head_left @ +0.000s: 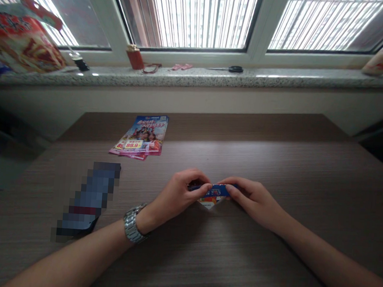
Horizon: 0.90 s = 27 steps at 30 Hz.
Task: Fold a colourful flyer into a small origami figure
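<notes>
A small folded piece of printed paper (219, 190), blue along its top with a white pointed part below, is held between my two hands just above the table. My left hand (188, 189), with a metal watch (134, 223) on its wrist, pinches the left end between thumb and fingers. At the right end, my right hand (248, 197) grips the paper the same way. The fingers partly cover both ends of it.
Colourful leaflets (146, 136) lie stacked at the back left of the wooden table (275, 158). Left of my left hand is a blurred-out dark phone-like object (91, 197). On the stone windowsill (202, 79) are a red container (135, 58), scissors (235, 69) and a red food package (24, 40).
</notes>
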{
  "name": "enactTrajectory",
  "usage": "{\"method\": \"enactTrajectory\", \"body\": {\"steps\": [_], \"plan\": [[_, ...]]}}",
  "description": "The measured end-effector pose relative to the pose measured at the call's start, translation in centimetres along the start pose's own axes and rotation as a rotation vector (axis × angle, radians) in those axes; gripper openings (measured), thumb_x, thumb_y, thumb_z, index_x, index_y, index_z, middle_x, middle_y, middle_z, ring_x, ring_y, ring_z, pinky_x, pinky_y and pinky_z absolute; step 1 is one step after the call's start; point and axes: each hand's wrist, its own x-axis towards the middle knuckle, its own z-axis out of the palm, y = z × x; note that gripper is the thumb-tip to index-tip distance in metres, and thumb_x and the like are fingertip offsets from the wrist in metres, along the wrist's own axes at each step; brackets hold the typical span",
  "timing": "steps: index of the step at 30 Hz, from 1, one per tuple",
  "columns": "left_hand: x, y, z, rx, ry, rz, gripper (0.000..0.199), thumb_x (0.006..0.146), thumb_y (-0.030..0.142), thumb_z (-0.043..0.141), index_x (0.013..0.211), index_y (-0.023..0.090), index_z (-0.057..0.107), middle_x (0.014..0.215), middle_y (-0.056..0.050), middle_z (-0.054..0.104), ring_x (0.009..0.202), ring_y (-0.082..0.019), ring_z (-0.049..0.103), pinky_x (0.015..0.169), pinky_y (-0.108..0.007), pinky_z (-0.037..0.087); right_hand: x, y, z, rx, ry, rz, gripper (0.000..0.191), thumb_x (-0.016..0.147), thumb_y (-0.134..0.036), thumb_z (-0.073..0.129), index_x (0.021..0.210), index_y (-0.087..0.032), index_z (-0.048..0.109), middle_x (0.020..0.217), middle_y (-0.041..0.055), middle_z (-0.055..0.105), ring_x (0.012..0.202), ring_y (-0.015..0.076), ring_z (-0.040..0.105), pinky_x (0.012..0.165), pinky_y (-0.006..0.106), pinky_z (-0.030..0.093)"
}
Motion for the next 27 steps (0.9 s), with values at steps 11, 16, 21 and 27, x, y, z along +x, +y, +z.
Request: {"method": "enactTrajectory", "body": {"steps": [11,16,21,27], "plan": [[-0.27,0.44,0.60,-0.026,-0.020,0.015,0.018,0.096,0.032,0.065,0.092,0.017,0.072,0.089,-0.003,0.071,0.081,-0.014,0.062,0.073,-0.023,0.045,-0.01,-0.22,0.99,-0.038,0.089,-0.001,0.024,0.097,-0.042,0.060,0.096,-0.023,0.074,0.090,0.0020,0.076,0.084,0.0197,0.069,0.075,0.028,0.050],[-0.14,0.27,0.41,-0.048,0.017,0.005,0.016,0.097,0.032,0.065,0.098,0.018,0.072,0.094,-0.002,0.072,0.085,-0.014,0.064,0.077,-0.022,0.047,0.06,0.21,0.56,-0.042,0.163,0.045,0.023,0.096,-0.042,0.062,0.095,-0.022,0.074,0.088,0.0019,0.076,0.083,0.0198,0.067,0.073,0.029,0.049],[-0.18,-0.08,0.40,-0.032,0.034,-0.007,0.014,0.096,0.029,0.065,0.094,0.017,0.072,0.092,-0.002,0.071,0.085,-0.014,0.064,0.077,-0.023,0.046,0.02,0.08,0.46,-0.059,0.148,0.055,0.022,0.095,-0.040,0.062,0.093,-0.022,0.074,0.087,0.0013,0.075,0.081,0.0191,0.067,0.072,0.028,0.048],[-0.32,-0.01,0.41,-0.020,0.042,-0.009,0.013,0.096,0.026,0.065,0.091,0.016,0.071,0.089,-0.002,0.069,0.083,-0.014,0.062,0.076,-0.023,0.045,-0.09,-0.37,0.69,-0.097,0.153,0.026,0.019,0.095,-0.038,0.063,0.094,-0.022,0.074,0.088,0.0012,0.076,0.082,0.0189,0.068,0.073,0.027,0.049]]}}
